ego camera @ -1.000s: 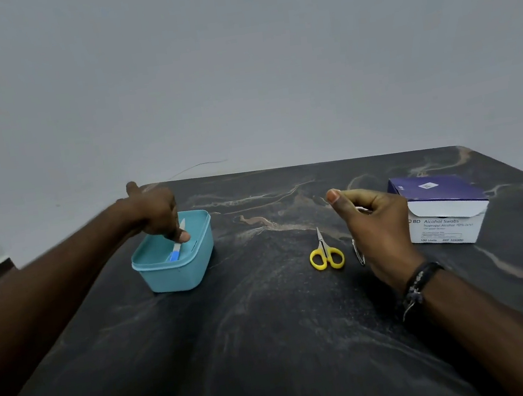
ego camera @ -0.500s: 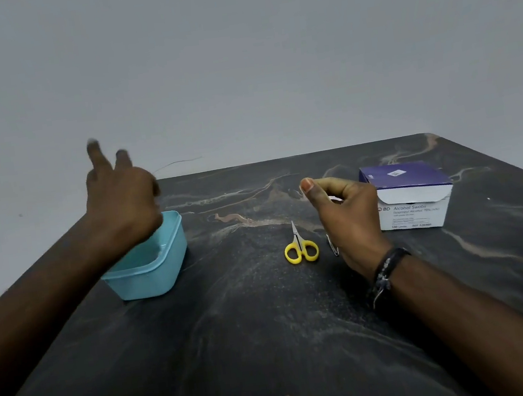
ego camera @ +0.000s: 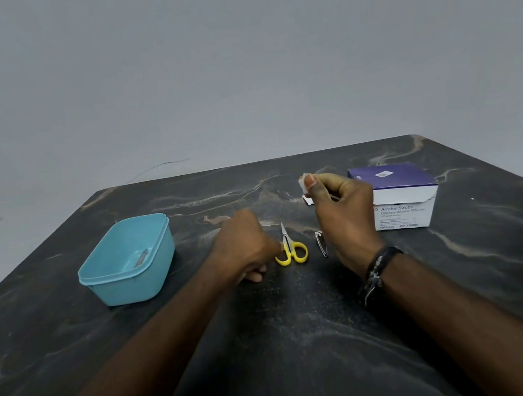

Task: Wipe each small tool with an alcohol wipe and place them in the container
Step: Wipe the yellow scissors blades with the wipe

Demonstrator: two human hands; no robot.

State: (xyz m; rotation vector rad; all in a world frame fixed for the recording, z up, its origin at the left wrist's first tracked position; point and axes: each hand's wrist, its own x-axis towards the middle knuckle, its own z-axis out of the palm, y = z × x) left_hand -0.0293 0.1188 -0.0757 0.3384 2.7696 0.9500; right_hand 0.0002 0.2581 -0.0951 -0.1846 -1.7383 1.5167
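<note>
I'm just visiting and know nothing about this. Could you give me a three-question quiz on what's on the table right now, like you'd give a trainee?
1. True or false: the yellow-handled scissors already lie inside the blue container.
2. Which hand holds the white wipe? A) left hand B) right hand C) neither
3. Fill in: between the scissors and the box of alcohol swabs lies a small metal ____.

Key:
1. False. They lie on the table, with the left hand at their handles; one tool sits in the container.
2. B. It pinches the wipe in the air.
3. Nail clipper, as far as can be told.
</note>
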